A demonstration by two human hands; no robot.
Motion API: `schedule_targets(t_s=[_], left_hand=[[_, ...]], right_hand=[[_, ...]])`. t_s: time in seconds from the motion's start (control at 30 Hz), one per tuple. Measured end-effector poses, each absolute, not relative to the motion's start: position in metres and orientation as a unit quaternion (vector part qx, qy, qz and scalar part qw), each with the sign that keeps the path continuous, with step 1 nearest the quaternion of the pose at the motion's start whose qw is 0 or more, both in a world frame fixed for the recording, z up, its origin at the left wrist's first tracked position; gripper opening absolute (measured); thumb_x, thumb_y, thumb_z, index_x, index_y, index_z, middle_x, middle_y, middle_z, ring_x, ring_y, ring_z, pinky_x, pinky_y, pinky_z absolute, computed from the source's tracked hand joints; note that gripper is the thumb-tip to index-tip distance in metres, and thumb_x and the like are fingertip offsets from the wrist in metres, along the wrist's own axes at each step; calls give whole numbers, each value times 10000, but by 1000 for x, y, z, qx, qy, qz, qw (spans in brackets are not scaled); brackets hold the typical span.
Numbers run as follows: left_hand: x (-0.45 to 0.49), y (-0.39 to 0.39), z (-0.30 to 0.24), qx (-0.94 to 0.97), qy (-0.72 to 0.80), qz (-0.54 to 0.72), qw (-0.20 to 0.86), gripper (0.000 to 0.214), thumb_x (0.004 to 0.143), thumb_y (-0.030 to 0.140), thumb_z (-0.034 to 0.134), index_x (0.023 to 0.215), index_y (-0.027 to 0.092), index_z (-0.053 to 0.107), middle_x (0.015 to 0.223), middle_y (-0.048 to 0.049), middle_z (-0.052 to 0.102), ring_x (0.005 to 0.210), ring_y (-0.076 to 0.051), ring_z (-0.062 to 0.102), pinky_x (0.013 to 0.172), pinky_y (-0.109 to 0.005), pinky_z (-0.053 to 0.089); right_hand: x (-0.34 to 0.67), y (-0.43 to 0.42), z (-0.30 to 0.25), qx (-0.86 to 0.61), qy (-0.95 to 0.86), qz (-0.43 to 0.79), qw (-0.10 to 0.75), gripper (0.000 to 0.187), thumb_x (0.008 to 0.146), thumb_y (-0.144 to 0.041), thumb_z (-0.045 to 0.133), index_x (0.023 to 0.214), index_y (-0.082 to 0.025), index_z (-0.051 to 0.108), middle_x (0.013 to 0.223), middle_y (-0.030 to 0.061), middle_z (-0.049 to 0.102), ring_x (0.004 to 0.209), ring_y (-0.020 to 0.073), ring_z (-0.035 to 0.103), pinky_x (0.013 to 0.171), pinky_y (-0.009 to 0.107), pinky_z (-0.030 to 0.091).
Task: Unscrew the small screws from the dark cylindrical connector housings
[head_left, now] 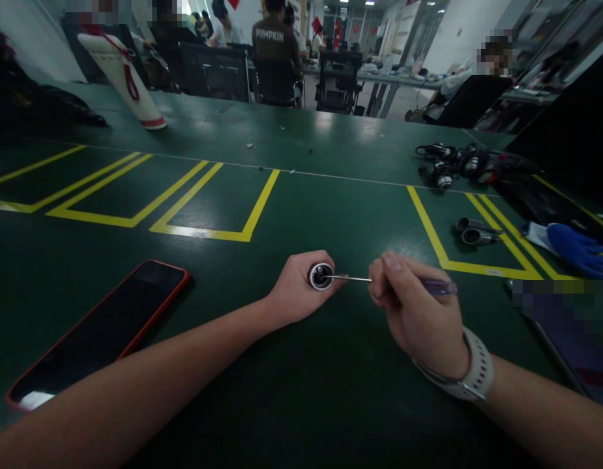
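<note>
My left hand is wrapped round a small metal cylinder, holding it upright on the green table with its open end facing up. My right hand is closed on a screwdriver with a purple handle. Its thin shaft runs left and its tip sits inside the cylinder's open end. A pale watch is on my right wrist.
A phone in a red case lies at the lower left. Two similar metal cylinders lie inside yellow tape lines at the right, black parts behind them, a blue glove at the far right. People sit at desks beyond the table.
</note>
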State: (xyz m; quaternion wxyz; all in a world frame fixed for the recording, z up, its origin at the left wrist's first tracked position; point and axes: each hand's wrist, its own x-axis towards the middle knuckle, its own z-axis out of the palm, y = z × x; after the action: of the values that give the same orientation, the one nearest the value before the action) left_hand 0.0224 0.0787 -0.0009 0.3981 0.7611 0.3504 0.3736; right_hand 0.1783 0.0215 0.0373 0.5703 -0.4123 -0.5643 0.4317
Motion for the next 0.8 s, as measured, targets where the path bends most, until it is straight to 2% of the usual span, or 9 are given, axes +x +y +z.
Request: schedule_targets(t_s=[0.13,0.23,0.8], left_hand=[[24,80,0,766,349,387,377,188,743,248,638,651,151,507,605,44,494,527,-70,453,485,-193,365],[25,80,1,772,342,394,363,196,756,234,617,628,150,495,592,44,482,525,-70,446,493,-199,360],[25,80,-1,771,379,417,297,239,754,244,630,598,161,469,560,58,453,491,-63,403,470,-200,324]], right_hand=[[178,16,46,-402,-701,283,516,316,910,-166,428,602,-151,495,522,-38,405,475,55,388,456,213,296],[178,15,48,-377,-756,222,487,259,872,-104,441,621,-140,492,535,-32,403,492,60,392,481,220,313],[176,17,45,-339,-791,183,476,188,844,-81,448,679,-151,503,573,-7,469,538,98,448,535,253,383]])
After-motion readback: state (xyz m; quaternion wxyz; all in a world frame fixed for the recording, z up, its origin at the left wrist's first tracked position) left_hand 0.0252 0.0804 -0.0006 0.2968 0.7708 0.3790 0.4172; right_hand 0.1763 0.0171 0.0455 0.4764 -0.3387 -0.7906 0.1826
